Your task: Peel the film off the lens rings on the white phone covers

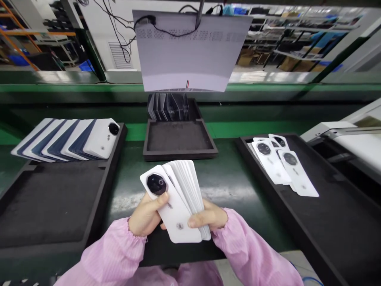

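Our L hand & R hand, fingers closed round fanned stack of white phone back covers, black tray w/ more covers at 2 o'clock

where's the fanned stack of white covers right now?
Head view, bottom centre: the stack of covers is held in the left hand and right hand above the green belt, between the left tray and right tray.

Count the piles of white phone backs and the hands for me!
White phone-back piles: 3 (fanned row on left tray, held stack, bunch on right tray)
Hands: 2 (left hand, right hand)
Total: 5
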The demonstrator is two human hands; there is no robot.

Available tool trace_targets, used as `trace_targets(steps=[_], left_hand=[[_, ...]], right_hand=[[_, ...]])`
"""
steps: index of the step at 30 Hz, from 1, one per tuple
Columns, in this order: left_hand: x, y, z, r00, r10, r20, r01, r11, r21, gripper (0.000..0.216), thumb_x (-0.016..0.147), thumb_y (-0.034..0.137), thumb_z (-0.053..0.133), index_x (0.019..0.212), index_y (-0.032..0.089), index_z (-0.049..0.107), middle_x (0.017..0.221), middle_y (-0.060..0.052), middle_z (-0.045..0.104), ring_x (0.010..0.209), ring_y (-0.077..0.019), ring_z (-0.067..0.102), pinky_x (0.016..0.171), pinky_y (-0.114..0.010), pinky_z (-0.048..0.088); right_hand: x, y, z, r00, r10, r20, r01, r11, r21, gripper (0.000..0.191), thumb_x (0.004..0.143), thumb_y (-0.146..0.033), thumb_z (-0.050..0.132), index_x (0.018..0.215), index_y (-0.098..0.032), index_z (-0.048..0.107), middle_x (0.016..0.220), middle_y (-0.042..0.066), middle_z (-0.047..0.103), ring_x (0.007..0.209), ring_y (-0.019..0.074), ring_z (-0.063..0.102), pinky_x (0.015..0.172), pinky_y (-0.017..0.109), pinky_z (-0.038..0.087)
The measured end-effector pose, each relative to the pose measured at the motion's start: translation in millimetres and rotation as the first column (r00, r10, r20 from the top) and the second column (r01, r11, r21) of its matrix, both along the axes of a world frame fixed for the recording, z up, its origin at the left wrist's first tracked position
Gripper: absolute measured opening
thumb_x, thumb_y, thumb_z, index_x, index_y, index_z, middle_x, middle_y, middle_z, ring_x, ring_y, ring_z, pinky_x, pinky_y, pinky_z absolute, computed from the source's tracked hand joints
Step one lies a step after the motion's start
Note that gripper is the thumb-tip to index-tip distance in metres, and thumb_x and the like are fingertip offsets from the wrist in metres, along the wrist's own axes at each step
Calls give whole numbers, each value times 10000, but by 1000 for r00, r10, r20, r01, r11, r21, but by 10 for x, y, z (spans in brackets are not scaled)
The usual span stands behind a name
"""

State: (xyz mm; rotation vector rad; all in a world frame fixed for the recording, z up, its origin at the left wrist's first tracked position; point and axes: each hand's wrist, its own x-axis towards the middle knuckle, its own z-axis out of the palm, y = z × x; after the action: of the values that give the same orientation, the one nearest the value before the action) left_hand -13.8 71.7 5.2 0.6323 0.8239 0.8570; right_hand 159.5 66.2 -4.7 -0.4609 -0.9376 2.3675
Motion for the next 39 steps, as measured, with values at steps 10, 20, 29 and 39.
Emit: trace_targets(steps=[10, 20, 29, 39], left_hand=[[-38, 57, -7, 999, 14, -37, -15, 999, -31, 460, 636, 308, 778, 1065, 209, 646, 821, -54, 713, 821, -288, 668, 703, -360, 540], [35, 23, -89, 975, -133, 177, 148, 986, -74, 395, 828, 196, 597, 1220, 172, 554, 1107, -118, 681, 1068, -298, 606, 944, -447, 458], [-73, 64, -126, 962, -138, 236, 132, 990, 39, 289, 790, 239, 657, 1074, 188, 665, 1033, -95, 714, 1042, -295, 625, 970, -462, 436], [-111, -21, -79, 994, -80, 69, 72, 992, 100, 194, 731, 264, 721, 903, 175, 732, 927, -90, 738, 1013, -302, 634, 941, -456, 447]], right_hand=[[68, 15, -40, 979, -156, 130, 133, 977, 168, 451, 680, -275, 760, 1090, -162, 610, 957, 51, 668, 914, 186, 639, 828, 328, 512], [103, 43, 13, 894, -353, 278, 245, 902, 356, 395, 715, -337, 730, 1058, -162, 642, 979, 66, 685, 920, 223, 653, 795, 352, 549], [76, 31, 29, 842, -461, 280, 299, 831, 468, 263, 717, -385, 712, 845, -158, 683, 787, 42, 684, 730, 195, 662, 659, 292, 550], [8, -25, -2, 753, -607, 255, 345, 694, 632, 229, 763, -373, 638, 781, -145, 640, 732, 48, 643, 676, 182, 613, 603, 275, 509]])
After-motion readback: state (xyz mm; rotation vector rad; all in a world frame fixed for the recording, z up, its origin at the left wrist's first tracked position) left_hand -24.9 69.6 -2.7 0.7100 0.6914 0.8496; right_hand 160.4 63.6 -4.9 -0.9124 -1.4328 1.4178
